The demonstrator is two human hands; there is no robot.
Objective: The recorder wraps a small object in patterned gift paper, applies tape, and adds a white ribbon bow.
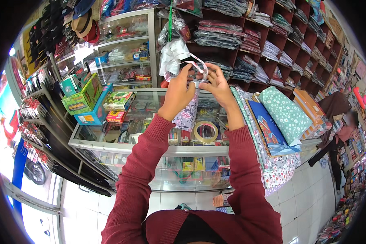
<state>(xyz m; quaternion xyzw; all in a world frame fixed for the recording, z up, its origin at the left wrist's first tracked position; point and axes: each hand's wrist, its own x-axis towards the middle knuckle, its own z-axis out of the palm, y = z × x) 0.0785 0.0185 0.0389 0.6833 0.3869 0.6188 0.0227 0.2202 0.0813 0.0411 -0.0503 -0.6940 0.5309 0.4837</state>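
My left hand [180, 93] and my right hand [219, 84] are raised close together above a glass display counter [158, 148]. Between my fingers is a thin looped strip [205, 70], white with a pink pattern. Both hands grip it near the top of a narrow floral-patterned paper piece [187, 117], which extends down between my forearms. Whether this piece rests on the glass I cannot tell. Behind my left hand is a crumpled white sheet [173, 58]; its link to the strip is hidden. A roll of tape [206, 131] lies on the countertop below my right hand.
Stacked boxes [88, 100] stand at the counter's left end. On the right lie floral wrapping sheets [280, 174], a blue printed bag [268, 128], a green floral package [283, 113] and orange boxes [308, 105]. Shelves of bagged clothes [219, 33] rise behind. Another person [338, 143] is at far right.
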